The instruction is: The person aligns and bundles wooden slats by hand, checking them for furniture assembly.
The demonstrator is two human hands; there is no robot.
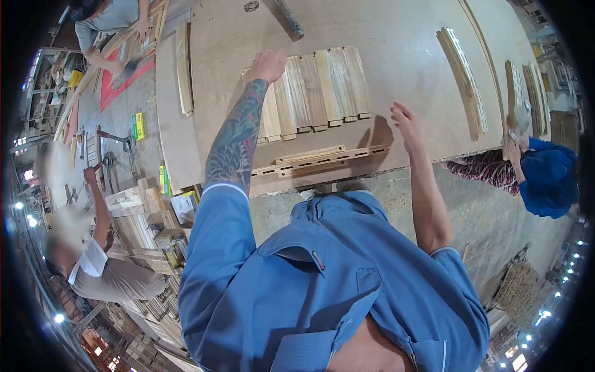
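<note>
Several pale wooden slats (321, 87) lie side by side on the big worktable, forming a slightly uneven panel in front of me. My left hand (266, 67), on the tattooed arm, is curled over the far end of the leftmost slats; its fingertips are partly hidden. Off the panel's right side, my right hand (406, 126) hovers above the tabletop with fingers apart and nothing in them, casting a shadow. Between the panel and my body, a slotted wooden strip (328, 159) runs along the near table edge, with a shorter wooden piece (310, 154) against it.
A dark bar (286, 20) lies at the table's far side. More slotted strips (463, 80) rest to the right, and a board (184, 68) to the left. Co-workers are at the right (548, 177), lower left (111, 273) and upper left (111, 25).
</note>
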